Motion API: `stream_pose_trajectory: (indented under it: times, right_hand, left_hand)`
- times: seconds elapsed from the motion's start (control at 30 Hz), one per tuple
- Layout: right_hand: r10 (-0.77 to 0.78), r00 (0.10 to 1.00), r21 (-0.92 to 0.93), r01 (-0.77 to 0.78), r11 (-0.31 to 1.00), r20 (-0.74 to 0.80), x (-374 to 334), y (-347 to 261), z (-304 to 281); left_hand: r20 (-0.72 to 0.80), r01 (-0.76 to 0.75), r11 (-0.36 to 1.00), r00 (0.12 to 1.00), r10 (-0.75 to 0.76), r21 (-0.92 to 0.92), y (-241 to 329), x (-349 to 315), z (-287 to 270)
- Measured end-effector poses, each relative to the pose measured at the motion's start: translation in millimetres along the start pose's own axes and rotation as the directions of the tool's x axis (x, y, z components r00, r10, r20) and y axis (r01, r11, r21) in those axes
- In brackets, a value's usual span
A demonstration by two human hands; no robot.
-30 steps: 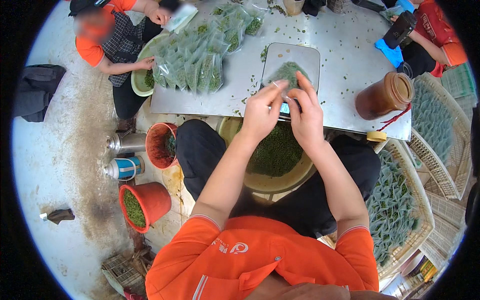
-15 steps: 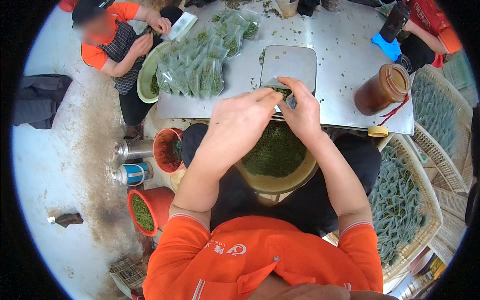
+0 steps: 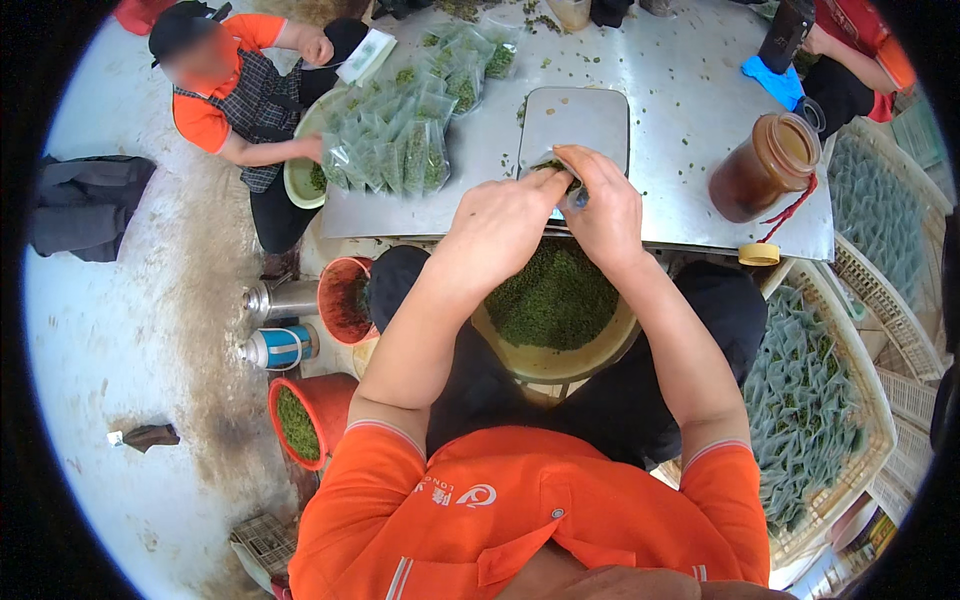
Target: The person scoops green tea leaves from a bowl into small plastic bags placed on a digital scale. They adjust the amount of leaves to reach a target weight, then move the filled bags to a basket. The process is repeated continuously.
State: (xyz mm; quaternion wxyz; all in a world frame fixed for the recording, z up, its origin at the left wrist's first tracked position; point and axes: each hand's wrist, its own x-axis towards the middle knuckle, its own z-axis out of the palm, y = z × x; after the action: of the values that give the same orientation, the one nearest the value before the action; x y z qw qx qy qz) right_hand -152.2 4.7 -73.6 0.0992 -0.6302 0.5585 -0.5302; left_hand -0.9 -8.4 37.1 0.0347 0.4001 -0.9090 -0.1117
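Over the table's near edge, my right hand (image 3: pixel 603 208) is closed around a small clear plastic bag (image 3: pixel 578 197) with green leafy bits showing at its mouth. My left hand (image 3: pixel 500 225) comes in from the other side, its fingers together and gripping the bag's upper part; its fingertips are partly hidden. Below both hands, a wide basin (image 3: pixel 545 367) full of loose green granules (image 3: pixel 555 305) sits between my legs. Just beyond the bag lies the flat metal plate of a scale (image 3: pixel 577 125) on the table.
Many filled clear bags (image 3: pixel 400 150) stand on the metal table (image 3: pixel 680 60), left of the scale. A brown jar (image 3: pixel 762 168) stands on the right. A co-worker (image 3: pixel 245 110) sits at far left. Crates of bags (image 3: pixel 800 400) and red buckets (image 3: pixel 315 420) flank me.
My left fingers have shifted from lying over the bag's top to its side, and the bag now tilts more upright. The co-worker's hand has moved down to the bags at the table's left edge.
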Motion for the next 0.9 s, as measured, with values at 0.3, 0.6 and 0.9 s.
stream_pose_trajectory:
  times: [0.3,0.6,0.9]
  right_hand:
    - [-0.036,0.999,-0.038,0.036,0.999,0.010,-0.4,-1.8,0.2]
    - [-0.056,0.998,-0.058,0.056,0.997,0.002,-0.5,0.4,1.2]
    - [-0.047,0.999,-0.084,0.048,0.995,0.009,-3.1,-0.4,3.5]
  left_hand:
    - [-0.139,0.032,0.983,0.990,-0.007,0.183,10.0,-23.0,-2.3]
    - [-0.193,0.021,0.991,0.981,0.005,0.133,15.0,-21.4,-0.2]
    - [-0.008,0.166,0.970,0.985,-0.170,-0.175,3.6,-10.2,15.0]
